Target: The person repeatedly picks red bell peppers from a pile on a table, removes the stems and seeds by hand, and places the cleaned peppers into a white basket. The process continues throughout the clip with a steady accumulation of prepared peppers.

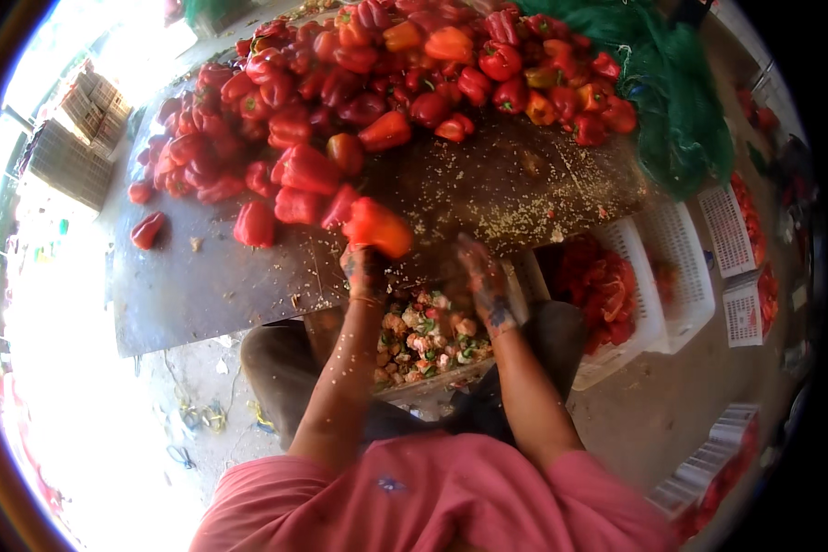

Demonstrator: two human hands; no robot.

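Note:
My left hand [363, 269] grips a bright red bell pepper [377, 228] above the front edge of the dark table [221, 285]. My right hand [484, 276] is to the right of it, apart from the pepper. Motion smears its fingers, so whether it holds anything does not show. Under both hands, between my knees, a container [432, 379] is full of cut-out pepper cores [430, 339] with green stems and pale seeds. Just beyond my left hand lie more whole red peppers [308, 170], at the near side of a large heap.
Scattered seeds [561, 198] cover the table's right part. Green netting [676, 101] hangs at the far right corner. By my right knee, a white crate [642, 285] holds hollowed red pepper pieces [598, 294]; another white crate [685, 276] adjoins it. Stacked crates [74, 156] stand far left.

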